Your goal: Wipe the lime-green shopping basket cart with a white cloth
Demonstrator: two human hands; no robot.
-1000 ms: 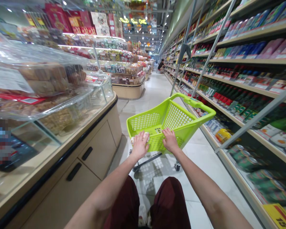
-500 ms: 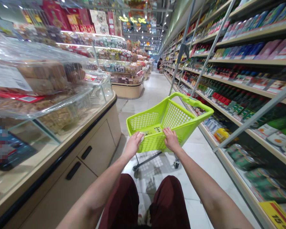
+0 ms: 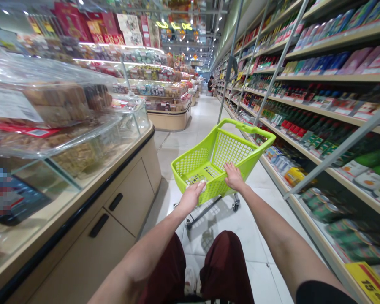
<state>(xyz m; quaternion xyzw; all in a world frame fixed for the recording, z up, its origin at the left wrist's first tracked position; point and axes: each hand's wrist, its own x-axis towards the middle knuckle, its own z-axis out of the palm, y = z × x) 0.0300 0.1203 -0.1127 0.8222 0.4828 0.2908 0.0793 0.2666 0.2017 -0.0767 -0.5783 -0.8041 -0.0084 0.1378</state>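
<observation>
A lime-green shopping cart [image 3: 220,147] with perforated plastic sides stands on the floor just ahead of me, angled with its handle bar [image 3: 248,128] toward the far right. My left hand [image 3: 192,196] is closed on the near rim, and something small and white shows by its thumb, too little of it to name. Farther right on the same rim, my right hand [image 3: 234,176] has its fingers hooked over the edge, closed on the cart. Only a white patterned panel shows in the basket's bottom.
A glass-sided counter [image 3: 110,131] with packaged baked goods runs along the left. Shelves [image 3: 332,78] of bottles and cans line the right, with grey slanted poles [image 3: 264,93] in front. Down the aisle are a display island [image 3: 169,114] and a person [image 3: 210,84].
The cart has turned: its near end has swung right and its handle end has shifted slightly left. Both my hands have moved right with the rim, still on it.
</observation>
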